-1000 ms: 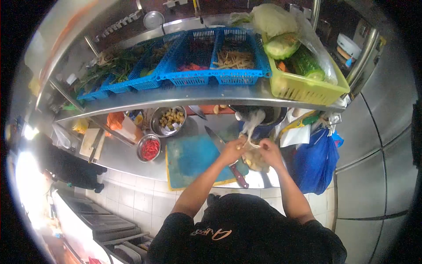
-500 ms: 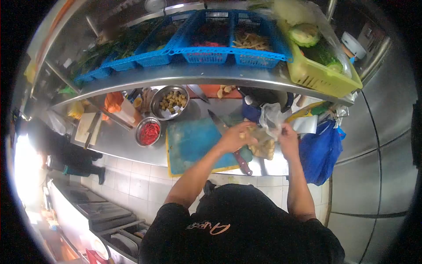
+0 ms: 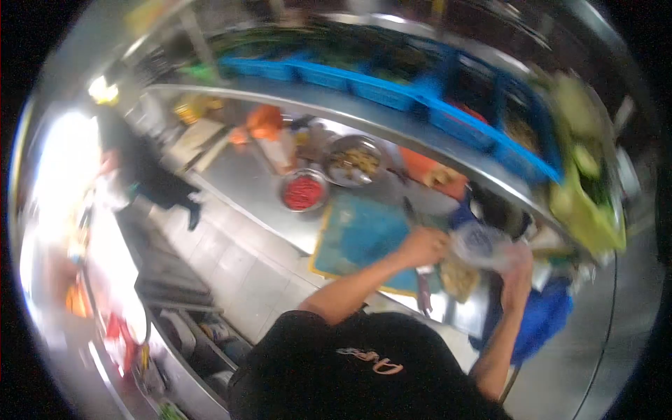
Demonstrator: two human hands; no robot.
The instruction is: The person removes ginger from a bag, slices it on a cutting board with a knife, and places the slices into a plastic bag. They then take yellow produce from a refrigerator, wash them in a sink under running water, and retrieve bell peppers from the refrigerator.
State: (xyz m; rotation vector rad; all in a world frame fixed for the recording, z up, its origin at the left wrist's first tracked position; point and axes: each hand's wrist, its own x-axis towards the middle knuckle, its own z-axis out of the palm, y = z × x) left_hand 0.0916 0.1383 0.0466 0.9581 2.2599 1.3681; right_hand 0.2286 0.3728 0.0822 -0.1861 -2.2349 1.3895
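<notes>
My right hand grips the edge of a clear plastic bag, which hangs to its left over the counter. My left hand is closed, its fingers curled above the right side of the blue-green cutting board; motion blur hides what they hold, if anything. Below the bag, a heap of pale, knobbly pieces that look like ginger lies on the counter by the board's right edge. A knife with a dark red handle lies across the board under my left hand, its blade partly covered.
A bowl of cut red chillies and a bowl of yellowish chunks stand behind the board. Blue baskets line the overhead shelf. A blue bag hangs at right. Another person stands at far left.
The view has swung left, so the counter appears tilted and shifted right. My left hand has come off the pale pieces, its fingers now curled. My right hand still holds the bag.
</notes>
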